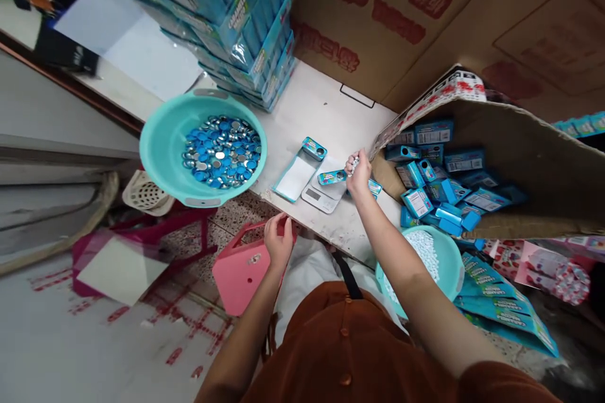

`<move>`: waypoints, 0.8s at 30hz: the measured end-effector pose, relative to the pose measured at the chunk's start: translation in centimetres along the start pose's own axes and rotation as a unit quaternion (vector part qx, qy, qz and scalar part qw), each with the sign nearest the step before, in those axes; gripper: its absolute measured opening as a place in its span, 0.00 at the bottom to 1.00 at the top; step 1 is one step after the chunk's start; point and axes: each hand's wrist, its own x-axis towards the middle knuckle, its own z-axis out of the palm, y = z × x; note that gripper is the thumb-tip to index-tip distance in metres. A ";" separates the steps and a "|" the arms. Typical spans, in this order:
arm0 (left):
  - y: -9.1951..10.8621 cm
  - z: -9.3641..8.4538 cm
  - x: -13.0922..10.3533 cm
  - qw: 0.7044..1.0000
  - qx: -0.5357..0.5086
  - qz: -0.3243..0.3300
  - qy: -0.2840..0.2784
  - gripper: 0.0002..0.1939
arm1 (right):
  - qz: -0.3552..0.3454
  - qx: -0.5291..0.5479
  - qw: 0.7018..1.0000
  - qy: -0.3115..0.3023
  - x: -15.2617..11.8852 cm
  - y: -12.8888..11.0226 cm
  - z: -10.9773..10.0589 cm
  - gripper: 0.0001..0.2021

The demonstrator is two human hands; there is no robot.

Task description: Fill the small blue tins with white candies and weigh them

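The right hand [361, 176] curls its fingers around small round white pellets [352, 165] beside a blue oblong tin [330, 177] on a flat white scale [326, 203], the left hand [278, 242] showing thumb and fingers apart.

White tabletop [321, 123] under digital scale [326, 199]

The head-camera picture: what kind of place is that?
Probably a little packing workshop. There's a digital scale on the table, a bowl full of white pellets, and lots of blue boxes heaped in a cardboard carton.
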 end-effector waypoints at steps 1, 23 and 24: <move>-0.1 0.0 -0.2 1.000 0.002 -0.002 0.001 0.12 | -0.018 -0.007 1.000 0.000 0.0 0.2 0.1 0.20; -1.7 -0.9 -1.1 0.997 0.003 -0.051 0.050 0.13 | -0.099 -0.039 0.994 -0.012 -0.6 1.7 0.3 0.23; -1.8 -1.0 -1.2 0.997 0.004 -0.052 0.052 0.13 | -0.098 -0.037 0.994 -0.012 -0.6 1.8 0.3 0.23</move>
